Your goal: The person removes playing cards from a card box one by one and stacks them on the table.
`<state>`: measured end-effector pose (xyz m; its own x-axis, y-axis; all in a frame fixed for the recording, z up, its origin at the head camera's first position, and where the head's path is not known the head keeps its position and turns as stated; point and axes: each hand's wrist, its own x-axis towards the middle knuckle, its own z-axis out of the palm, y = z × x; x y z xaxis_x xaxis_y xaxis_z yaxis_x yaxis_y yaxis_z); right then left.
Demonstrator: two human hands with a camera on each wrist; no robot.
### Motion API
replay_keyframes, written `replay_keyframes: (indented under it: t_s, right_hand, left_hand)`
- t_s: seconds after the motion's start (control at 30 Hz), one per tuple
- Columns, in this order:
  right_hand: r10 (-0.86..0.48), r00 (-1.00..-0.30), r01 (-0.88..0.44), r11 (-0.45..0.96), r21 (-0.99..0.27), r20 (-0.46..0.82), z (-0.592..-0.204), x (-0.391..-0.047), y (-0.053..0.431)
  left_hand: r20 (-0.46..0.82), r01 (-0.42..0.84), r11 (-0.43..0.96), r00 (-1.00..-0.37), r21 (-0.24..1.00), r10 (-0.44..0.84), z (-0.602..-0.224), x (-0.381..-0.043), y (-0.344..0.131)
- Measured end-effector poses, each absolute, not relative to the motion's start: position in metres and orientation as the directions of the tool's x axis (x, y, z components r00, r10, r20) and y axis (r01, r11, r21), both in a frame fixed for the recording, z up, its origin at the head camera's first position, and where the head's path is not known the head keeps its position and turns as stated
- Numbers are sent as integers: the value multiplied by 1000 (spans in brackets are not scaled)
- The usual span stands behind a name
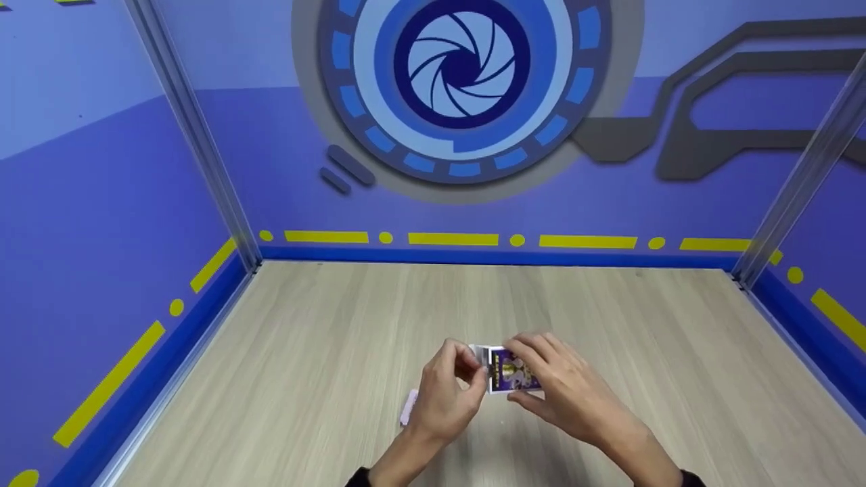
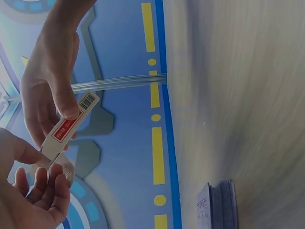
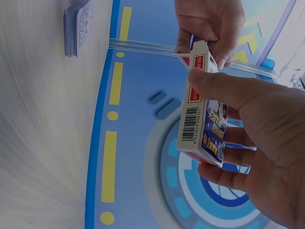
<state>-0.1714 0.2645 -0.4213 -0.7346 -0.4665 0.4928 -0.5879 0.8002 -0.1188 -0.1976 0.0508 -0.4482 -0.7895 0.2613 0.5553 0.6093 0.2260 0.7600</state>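
Observation:
A small playing card box (image 1: pixel 502 372) with a purple printed face is held up over the table. My right hand (image 1: pixel 565 379) grips its sides, with the thumb across the narrow white edge that carries a red label and a barcode (image 3: pixel 190 124). At the opposite end, where a flap stands out, my left hand (image 1: pixel 448 392) pinches the box end between thumb and curled fingers. A stack of playing cards (image 3: pixel 78 28) with a patterned back lies on the table, partly hidden behind my left hand in the head view.
The wood-grain table (image 1: pixel 338 318) is enclosed by blue printed panels (image 1: pixel 270 169) at the back and both sides. Metal corner posts (image 1: pixel 196 128) stand at the back corners.

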Motion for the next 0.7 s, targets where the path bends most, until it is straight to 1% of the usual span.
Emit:
replay_keyframes:
  t_s: [0.17,0.27,0.33,0.47,0.7]
  right_hand:
    - [-495,-698,-618,781,-86,517,-424,-172,263]
    - [-504,-697,-620,781,-76,510,-425,-172,262]
    - [-507,-700,-620,781,-76,503,-426,-171,262]
    - [-511,-698,-626,776,-80,502,-427,-172,262]
    - [-526,-676,-640,766,-59,516,-427,-173,261]
  left_hand:
    - [388,445,151,-872,883,300,-446,-199,49]
    - [310,365,128,-896,922,319,-447,-200,48]
    - [281,335,123,-903,934,324,-449,-201,47]
    - [266,323,136,-908,937,324,-450,-203,47]
    - [288,349,179,-912,920,293,-450,-204,47]
